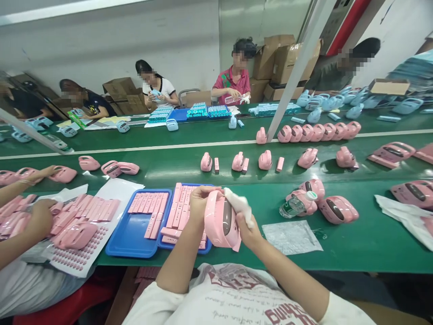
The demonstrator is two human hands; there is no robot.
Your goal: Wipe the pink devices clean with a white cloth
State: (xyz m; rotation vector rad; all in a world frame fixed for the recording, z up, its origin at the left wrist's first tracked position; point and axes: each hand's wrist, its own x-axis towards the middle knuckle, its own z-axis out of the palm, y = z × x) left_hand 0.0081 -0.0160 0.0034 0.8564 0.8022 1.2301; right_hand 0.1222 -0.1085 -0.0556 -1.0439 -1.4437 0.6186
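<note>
In front of my chest is a glossy pink plastic housing (216,221) with a dark oval window, held tilted above the table edge. My left hand (199,203) grips it from the left and over its top. A white cloth (239,203) is bunched in my right hand (249,231), pressed against the housing's right side. The fingers behind the housing are partly hidden. Just left of my hands, two blue trays (130,239) hold pink rectangular bars (182,203), some partly covered by my left forearm.
To the right lie a clear bottle (291,205), more pink housings (338,210) and a plastic bag (291,238). A green conveyor (169,167) carries spaced housings beyond. At left, a co-worker's hands (42,219) are among pink bars. Several people sit opposite with blue parts.
</note>
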